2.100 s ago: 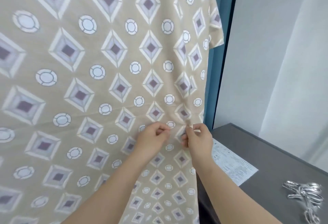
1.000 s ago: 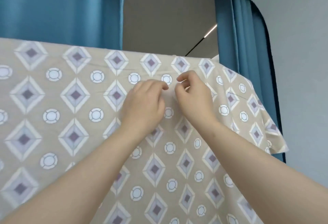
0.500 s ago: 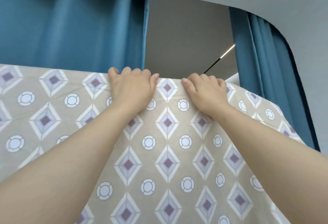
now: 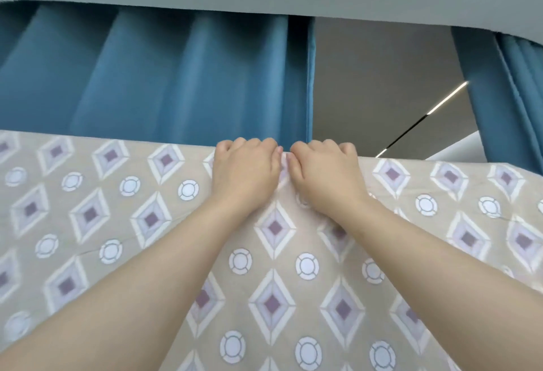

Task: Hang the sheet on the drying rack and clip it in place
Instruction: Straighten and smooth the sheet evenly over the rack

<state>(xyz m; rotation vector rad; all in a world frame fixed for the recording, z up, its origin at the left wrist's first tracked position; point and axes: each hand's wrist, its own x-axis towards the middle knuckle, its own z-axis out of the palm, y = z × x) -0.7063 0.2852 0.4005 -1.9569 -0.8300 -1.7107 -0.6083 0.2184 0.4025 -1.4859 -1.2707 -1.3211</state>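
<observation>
Your hands have climbed from low on the cloth to its top fold. In the last half second they have also closed up: your left hand (image 4: 245,172) and right hand (image 4: 324,175) now sit side by side, thumbs almost touching, where a moment ago they were apart. Each grip is curled over the fold of the sheet (image 4: 141,224), knuckles up and fingers hooked down the far side.

The sheet is draped over the rack and hangs toward you. Its top edge runs from 9 to 3 o'clock across the view, with the blue curtain (image 4: 176,91) behind it at 11 o'clock. The rack itself is hidden under the cloth, so I cannot tell whether your fingers also close round it.

Hanging looks done here. Neither hand holds a clip, so clipping is not yet begun, and the spot between your hands seems the likely place for one.
</observation>
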